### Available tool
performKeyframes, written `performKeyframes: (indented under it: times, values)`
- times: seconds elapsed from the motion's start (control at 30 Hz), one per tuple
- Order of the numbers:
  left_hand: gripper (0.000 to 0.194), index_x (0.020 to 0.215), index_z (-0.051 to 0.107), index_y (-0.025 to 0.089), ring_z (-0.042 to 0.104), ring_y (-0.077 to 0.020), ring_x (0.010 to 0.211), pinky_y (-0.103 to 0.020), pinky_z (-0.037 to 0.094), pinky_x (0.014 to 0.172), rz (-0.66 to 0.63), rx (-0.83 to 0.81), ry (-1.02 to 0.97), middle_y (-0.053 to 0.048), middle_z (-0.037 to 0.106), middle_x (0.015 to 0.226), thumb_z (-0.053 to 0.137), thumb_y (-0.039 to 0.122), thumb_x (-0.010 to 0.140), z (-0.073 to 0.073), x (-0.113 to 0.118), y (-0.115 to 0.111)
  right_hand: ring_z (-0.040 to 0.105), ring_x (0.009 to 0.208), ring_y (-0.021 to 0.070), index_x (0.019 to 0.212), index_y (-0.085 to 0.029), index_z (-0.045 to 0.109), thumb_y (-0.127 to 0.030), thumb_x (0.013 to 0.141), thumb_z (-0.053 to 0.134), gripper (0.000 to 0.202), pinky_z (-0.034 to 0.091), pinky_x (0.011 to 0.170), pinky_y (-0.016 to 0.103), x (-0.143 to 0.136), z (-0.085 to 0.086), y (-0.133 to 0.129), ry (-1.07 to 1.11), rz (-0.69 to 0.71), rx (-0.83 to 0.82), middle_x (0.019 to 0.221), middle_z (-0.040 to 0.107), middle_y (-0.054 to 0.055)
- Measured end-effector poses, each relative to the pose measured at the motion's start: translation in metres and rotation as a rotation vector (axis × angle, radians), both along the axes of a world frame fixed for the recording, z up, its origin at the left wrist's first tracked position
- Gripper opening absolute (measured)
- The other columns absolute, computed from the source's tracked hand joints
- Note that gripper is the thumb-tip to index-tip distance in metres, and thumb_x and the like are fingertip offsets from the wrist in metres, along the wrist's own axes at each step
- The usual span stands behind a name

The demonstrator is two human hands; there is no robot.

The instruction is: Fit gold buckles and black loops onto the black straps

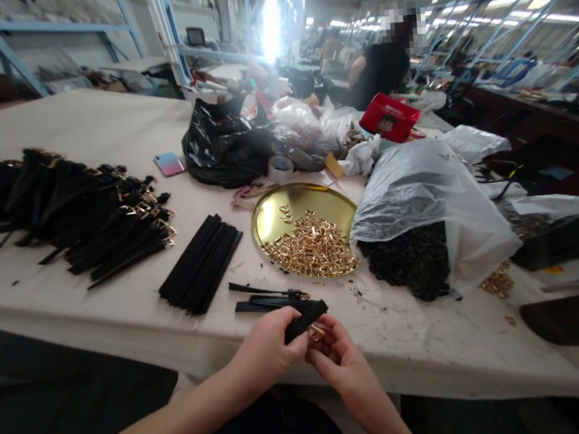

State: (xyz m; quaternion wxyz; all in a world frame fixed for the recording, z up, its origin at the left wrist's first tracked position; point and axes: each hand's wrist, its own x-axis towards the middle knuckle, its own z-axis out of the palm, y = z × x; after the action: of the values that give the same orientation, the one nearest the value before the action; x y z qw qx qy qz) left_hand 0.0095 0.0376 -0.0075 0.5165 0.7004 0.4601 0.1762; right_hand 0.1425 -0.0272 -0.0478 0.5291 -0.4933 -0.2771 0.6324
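My left hand (271,344) is closed on a black strap (306,319), which sticks out past the thumb toward the upper right. Against it my right hand (341,355) pinches a small gold buckle (317,333) just below the strap. Their fingertips nearly meet, and part of the buckle is hidden behind them. Just beyond the hands lie a few loose black straps (260,303), one with a buckle at its end. A round gold tray (269,208) farther back holds a heap of gold buckles (316,245). To its left is a neat stack of black straps (201,263).
Many buckled straps (81,212) are piled at the left. A phone (169,164), a black plastic bag (225,142) and a tape roll (280,169) lie behind. At right, a translucent bag (416,182) spills small black pieces (411,261). A person (383,68) is in the background.
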Motion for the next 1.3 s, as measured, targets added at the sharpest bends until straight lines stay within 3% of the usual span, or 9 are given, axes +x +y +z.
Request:
performKeyframes:
  times: [0.17,0.33,0.53,0.63,0.73,0.97,1.13,1.23,1.3]
  values:
    - [0.014,0.080,0.060,0.017,0.056,-0.0183,0.073,-0.024,0.038,0.063,-0.054,-0.020,0.079,-0.003,0.064,0.077,0.050,0.024,0.073,-0.003,0.001,0.006,0.058,0.065,0.0143,0.099,-0.023,0.059,-0.032,0.071,0.067,0.030,0.047,0.062,0.028,0.000,-0.006,0.005,-0.081,-0.032,0.021,0.075,0.064,0.000]
    - [0.022,0.090,0.060,0.016,0.054,-0.0183,0.079,-0.024,0.038,0.069,-0.100,-0.087,0.024,-0.003,0.064,0.088,0.052,0.029,0.075,-0.006,-0.005,0.011,0.056,0.075,0.0166,0.077,-0.020,0.065,-0.032,0.071,0.066,0.013,0.043,0.070,0.028,0.005,-0.006,0.008,-0.393,-0.104,0.091,0.076,0.062,0.001]
    - [0.027,0.076,0.057,0.016,0.048,-0.0129,0.066,-0.020,0.034,0.060,-0.143,-0.165,-0.003,0.002,0.054,0.066,0.037,0.032,0.084,0.000,-0.013,0.003,0.052,0.060,0.0104,0.089,-0.023,0.064,-0.032,0.064,0.073,0.028,0.045,0.059,0.024,0.006,-0.003,0.003,0.023,-0.345,-0.058,0.072,0.059,-0.002]
    - [0.025,0.074,0.056,0.016,0.047,-0.0118,0.064,-0.019,0.033,0.059,-0.216,-0.151,0.017,0.003,0.053,0.066,0.038,0.030,0.084,0.003,-0.013,-0.005,0.052,0.059,0.0095,0.085,-0.023,0.067,-0.031,0.062,0.075,0.027,0.046,0.059,0.023,0.002,-0.003,-0.005,0.126,-0.306,-0.088,0.077,0.062,-0.002]
    - [0.025,0.074,0.057,0.017,0.046,-0.0119,0.063,-0.019,0.031,0.057,-0.260,-0.082,0.058,0.003,0.053,0.066,0.037,0.029,0.084,0.009,-0.012,-0.012,0.053,0.058,0.0097,0.086,-0.021,0.068,-0.031,0.063,0.074,0.025,0.044,0.058,0.023,0.001,-0.004,-0.015,0.057,-0.237,-0.062,0.069,0.062,-0.002]
    - [0.023,0.077,0.059,0.019,0.045,-0.0119,0.063,-0.019,0.030,0.056,-0.386,0.012,0.059,0.003,0.051,0.065,0.039,0.025,0.084,0.025,-0.018,-0.020,0.053,0.056,0.0084,0.103,-0.024,0.064,-0.033,0.069,0.069,0.035,0.045,0.058,0.022,0.004,0.002,-0.030,0.092,-0.152,-0.057,0.069,0.059,-0.004]
    - [0.023,0.075,0.059,0.018,0.045,-0.0121,0.062,-0.020,0.030,0.056,-0.377,0.028,0.079,0.002,0.052,0.065,0.039,0.026,0.084,0.027,-0.021,-0.025,0.052,0.054,0.0078,0.095,-0.026,0.063,-0.030,0.067,0.071,0.029,0.044,0.054,0.021,-0.003,0.004,-0.032,0.043,-0.263,0.065,0.071,0.059,-0.005]
    - [0.018,0.082,0.058,0.018,0.050,-0.0134,0.070,-0.021,0.035,0.063,-0.306,0.009,0.033,0.001,0.058,0.077,0.041,0.022,0.081,0.025,-0.018,-0.031,0.054,0.055,0.0108,0.088,-0.021,0.065,-0.032,0.067,0.070,0.024,0.044,0.056,0.023,-0.011,0.005,-0.032,-0.049,-0.198,0.060,0.060,0.059,-0.004]
    - [0.018,0.091,0.056,0.018,0.051,-0.0143,0.078,-0.022,0.037,0.070,-0.227,-0.031,-0.022,0.000,0.059,0.087,0.044,0.020,0.078,0.022,-0.016,-0.035,0.057,0.064,0.0141,0.087,-0.020,0.065,-0.033,0.066,0.070,0.025,0.045,0.061,0.025,-0.016,0.007,-0.032,-0.053,-0.158,0.060,0.068,0.064,-0.001]
